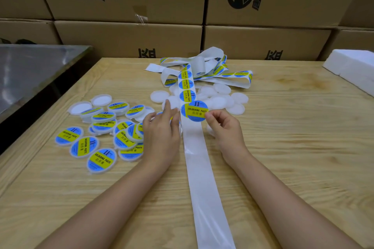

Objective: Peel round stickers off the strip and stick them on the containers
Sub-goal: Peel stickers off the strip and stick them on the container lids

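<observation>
A white backing strip (199,168) runs down the middle of the wooden table, with blue and yellow round stickers on its far part. My right hand (224,129) pinches the right edge of the nearest round sticker (194,111), which is partly lifted off the strip. My left hand (162,133) lies just left of the strip with its fingers spread and nearly straight, touching the strip's edge. Plain white containers (226,97) are heaped behind my hands. Containers bearing stickers (102,159) lie spread at the left.
The strip's tangled far end (204,66) is piled at the back of the table (293,147). Cardboard boxes (129,36) form a wall behind. White foam blocks (352,66) sit at the right edge, a metal surface (30,66) at the left.
</observation>
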`<act>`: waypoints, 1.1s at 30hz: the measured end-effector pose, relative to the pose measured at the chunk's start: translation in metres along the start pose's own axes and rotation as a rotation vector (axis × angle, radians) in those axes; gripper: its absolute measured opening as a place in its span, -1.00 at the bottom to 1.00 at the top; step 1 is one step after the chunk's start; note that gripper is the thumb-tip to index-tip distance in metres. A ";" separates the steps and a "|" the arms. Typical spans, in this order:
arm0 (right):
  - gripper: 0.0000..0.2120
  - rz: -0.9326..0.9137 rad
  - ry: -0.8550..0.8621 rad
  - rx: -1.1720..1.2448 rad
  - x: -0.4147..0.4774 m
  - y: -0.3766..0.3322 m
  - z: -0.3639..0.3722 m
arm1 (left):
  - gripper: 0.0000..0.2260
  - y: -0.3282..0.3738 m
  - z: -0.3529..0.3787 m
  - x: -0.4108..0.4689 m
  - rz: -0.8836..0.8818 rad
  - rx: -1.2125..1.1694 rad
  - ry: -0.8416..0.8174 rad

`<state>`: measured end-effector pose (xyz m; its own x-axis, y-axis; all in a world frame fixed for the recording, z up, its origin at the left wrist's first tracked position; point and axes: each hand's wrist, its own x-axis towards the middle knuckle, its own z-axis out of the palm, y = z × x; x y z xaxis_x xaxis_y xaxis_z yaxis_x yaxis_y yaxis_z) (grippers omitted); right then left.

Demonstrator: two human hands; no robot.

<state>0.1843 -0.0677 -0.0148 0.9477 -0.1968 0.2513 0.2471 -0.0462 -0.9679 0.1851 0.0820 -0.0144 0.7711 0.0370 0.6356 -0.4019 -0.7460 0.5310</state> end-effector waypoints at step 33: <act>-0.68 0.063 -0.082 0.155 -0.007 -0.008 0.005 | -0.82 0.005 -0.005 0.006 -0.708 -1.068 -0.435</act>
<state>0.1771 -0.0614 -0.0090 0.9740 -0.1138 0.1958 0.2087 0.1160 -0.9711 0.1854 0.0815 -0.0052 0.9834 -0.1650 -0.0751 0.1123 0.2293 0.9669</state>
